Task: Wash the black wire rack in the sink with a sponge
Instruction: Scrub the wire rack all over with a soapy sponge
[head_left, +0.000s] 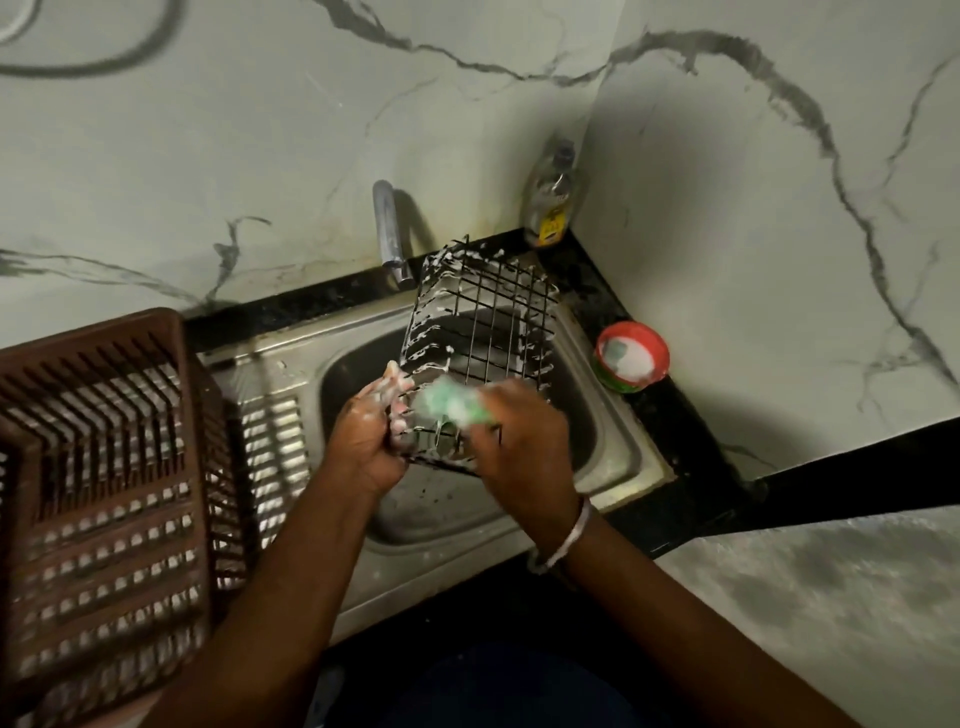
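Note:
The black wire rack (483, 317), streaked with white foam, is tilted above the steel sink (618, 447). My left hand (369, 431) grips its near left edge, fingers curled round the wires. My right hand (524, 441) holds a soapy green sponge (452, 402) against the rack's near side. The sponge is blurred by motion.
A brown plastic dish basket (98, 467) stands on the drainboard at the left. The tap (389, 234) rises behind the sink. A dish soap bottle (550, 202) sits in the back corner. On the black counter at the right is a red tub of cleaning paste (631, 356).

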